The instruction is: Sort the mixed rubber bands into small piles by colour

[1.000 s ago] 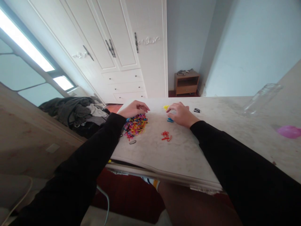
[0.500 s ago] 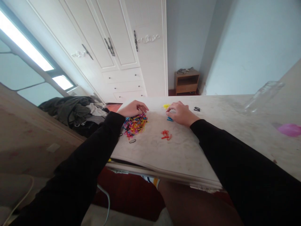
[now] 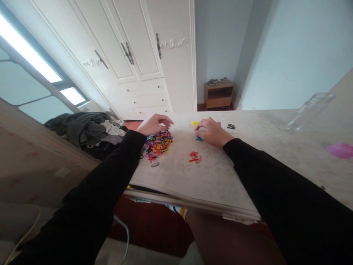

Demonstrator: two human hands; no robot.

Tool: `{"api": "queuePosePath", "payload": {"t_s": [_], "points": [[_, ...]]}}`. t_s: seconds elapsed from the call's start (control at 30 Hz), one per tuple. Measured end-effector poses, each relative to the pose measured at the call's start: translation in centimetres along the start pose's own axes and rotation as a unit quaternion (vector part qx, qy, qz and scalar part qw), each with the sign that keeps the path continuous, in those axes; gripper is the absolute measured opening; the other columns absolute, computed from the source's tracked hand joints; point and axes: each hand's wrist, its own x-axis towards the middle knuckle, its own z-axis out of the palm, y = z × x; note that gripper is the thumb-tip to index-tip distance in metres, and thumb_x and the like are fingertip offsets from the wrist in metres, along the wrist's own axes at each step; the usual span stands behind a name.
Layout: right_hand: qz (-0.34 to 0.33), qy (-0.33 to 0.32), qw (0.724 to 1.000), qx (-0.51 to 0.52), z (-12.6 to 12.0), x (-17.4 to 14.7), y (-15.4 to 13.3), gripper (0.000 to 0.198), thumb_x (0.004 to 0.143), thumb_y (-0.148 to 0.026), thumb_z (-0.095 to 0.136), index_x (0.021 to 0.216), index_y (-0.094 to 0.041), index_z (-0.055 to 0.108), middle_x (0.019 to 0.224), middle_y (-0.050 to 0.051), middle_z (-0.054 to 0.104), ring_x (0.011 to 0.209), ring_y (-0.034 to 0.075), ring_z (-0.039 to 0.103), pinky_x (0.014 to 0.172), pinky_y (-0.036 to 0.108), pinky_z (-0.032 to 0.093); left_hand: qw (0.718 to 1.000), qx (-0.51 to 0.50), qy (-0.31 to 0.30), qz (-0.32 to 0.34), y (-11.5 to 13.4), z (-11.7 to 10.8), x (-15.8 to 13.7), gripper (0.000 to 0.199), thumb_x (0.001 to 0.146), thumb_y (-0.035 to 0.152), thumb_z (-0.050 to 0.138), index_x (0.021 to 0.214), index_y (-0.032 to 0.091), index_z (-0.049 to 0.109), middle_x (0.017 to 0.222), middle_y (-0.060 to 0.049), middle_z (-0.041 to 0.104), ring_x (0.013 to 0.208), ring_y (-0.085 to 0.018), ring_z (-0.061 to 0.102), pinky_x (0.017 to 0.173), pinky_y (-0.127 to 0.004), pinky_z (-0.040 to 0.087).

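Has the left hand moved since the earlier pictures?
Yes, slightly: the fingertips of the left hand now appear higher, nearer to the table's far edge.

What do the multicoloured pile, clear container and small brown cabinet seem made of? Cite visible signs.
Multicoloured pile: probably rubber or plastic; bright, thin, some strands curved.
Clear container: glossy glass or plastic; see-through with highlights.
Small brown cabinet: likely matte wood or wood-effect board; brown panels.

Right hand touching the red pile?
No, bare table shows between the right hand and the red pile.
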Motion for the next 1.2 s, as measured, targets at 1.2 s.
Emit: {"api": "queuePosePath", "payload": {"t_s": [1.2], "points": [[-0.015, -0.007, 1.000, -0.020, -0.19, -0.03, -0.15, 0.021, 0.090, -0.029, 0.058, 0.086, -0.018, 0.075, 0.111, 0.013, 0.073, 0.117, 0.032, 0.056, 0.089, 0.046, 0.041, 0.998, -0.054, 0.028, 0.028, 0.82, 0.15, -0.30, 0.023, 0.065, 0.021, 0.079, 0.086, 0.013, 0.077, 0.075, -0.005, 0.071, 0.074, -0.016, 0.068, 0.074, -0.030, 0.057]]}}
